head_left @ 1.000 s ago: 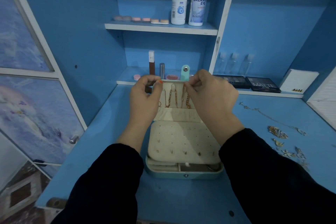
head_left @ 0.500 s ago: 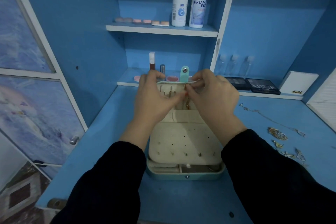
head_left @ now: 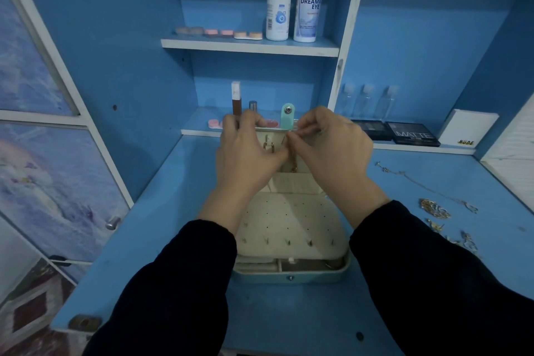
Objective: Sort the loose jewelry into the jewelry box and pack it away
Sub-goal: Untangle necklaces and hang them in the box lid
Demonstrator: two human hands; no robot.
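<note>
Jewelry box (head_left: 289,279) sits open in the middle of the blue desk (head_left: 173,240), its front edge toward the person and its lid (head_left: 276,139) standing upright at the back. The shell is smooth teal with rounded corners and a small metal snap on the front wall. Inside, the lining is matte cream. A cream panel (head_left: 289,220), dotted with rows of tiny holes and carrying a row of small studs, lies tilted over the base. Narrow compartments show below it at the front. A teal strap (head_left: 287,114) with a round metal snap sticks up from the lid's top edge.

The left hand (head_left: 248,156) grips the lid, fingers curled over its top edge and thumb reaching in toward the middle. The right hand (head_left: 329,150) pinches the top of a gold chain (head_left: 294,163) between thumb and fingertips, just under the lid's rim. The chain hangs straight down the lining. Gold loops (head_left: 268,145) hang beside it.

Loose jewelry (head_left: 435,209), tangled and glinting, lies on the desk well to the right of the box, near a thin necklace (head_left: 416,182).
</note>
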